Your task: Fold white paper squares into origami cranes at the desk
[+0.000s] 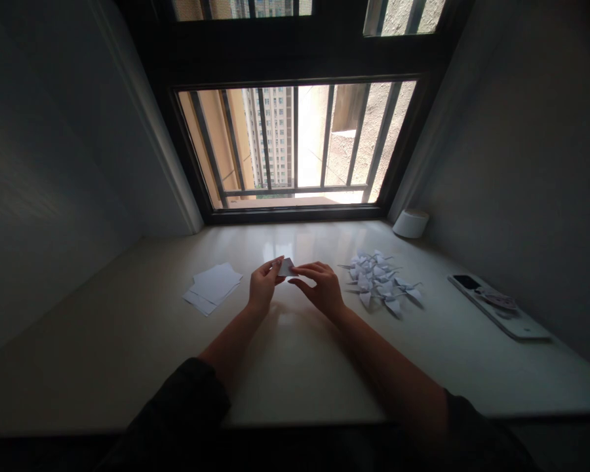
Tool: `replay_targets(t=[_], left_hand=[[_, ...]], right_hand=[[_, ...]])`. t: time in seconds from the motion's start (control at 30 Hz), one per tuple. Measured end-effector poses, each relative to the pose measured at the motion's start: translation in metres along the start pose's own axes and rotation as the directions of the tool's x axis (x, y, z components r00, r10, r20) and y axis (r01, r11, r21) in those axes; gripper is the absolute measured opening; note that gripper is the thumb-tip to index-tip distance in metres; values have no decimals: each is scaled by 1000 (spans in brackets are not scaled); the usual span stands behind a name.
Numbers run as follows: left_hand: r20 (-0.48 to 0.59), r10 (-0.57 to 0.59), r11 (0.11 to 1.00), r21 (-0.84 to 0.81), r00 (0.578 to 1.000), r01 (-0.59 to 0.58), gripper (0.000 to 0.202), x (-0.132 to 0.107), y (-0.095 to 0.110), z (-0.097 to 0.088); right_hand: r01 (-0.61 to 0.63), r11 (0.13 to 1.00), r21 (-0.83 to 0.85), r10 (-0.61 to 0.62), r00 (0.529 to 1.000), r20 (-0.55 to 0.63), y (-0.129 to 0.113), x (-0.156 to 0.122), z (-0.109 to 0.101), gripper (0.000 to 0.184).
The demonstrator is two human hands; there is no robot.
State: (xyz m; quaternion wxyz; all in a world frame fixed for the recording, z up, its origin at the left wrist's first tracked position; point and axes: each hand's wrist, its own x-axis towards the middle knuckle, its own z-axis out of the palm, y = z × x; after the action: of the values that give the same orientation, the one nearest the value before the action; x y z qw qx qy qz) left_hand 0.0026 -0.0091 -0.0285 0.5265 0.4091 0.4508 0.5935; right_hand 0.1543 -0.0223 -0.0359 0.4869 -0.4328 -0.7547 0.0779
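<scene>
A small folded piece of paper (286,267) is held up just above the sill, between my two hands. My left hand (264,283) pinches its left side with thumb and fingers. At its right edge, the fingertips of my right hand (323,286) touch the paper, while the thumb sits lower and apart from it. To the left lies a loose stack of white paper sheets (215,284). On the right, several folded paper cranes (381,278) are heaped close together.
The white windowsill (285,387) carries everything. A phone (501,309) with a round grip on its back lies at the far right. A white cylindrical object (411,223) stands in the back right corner. Behind is a dark-framed window (295,213) with bars outside.
</scene>
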Motion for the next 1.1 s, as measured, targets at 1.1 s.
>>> replay_targets(t=[1.1], left_hand=[[384, 197, 930, 217, 902, -296, 48, 1, 19, -7]], right_hand=[[-387, 775, 499, 396, 914, 94, 5, 6, 5, 24]])
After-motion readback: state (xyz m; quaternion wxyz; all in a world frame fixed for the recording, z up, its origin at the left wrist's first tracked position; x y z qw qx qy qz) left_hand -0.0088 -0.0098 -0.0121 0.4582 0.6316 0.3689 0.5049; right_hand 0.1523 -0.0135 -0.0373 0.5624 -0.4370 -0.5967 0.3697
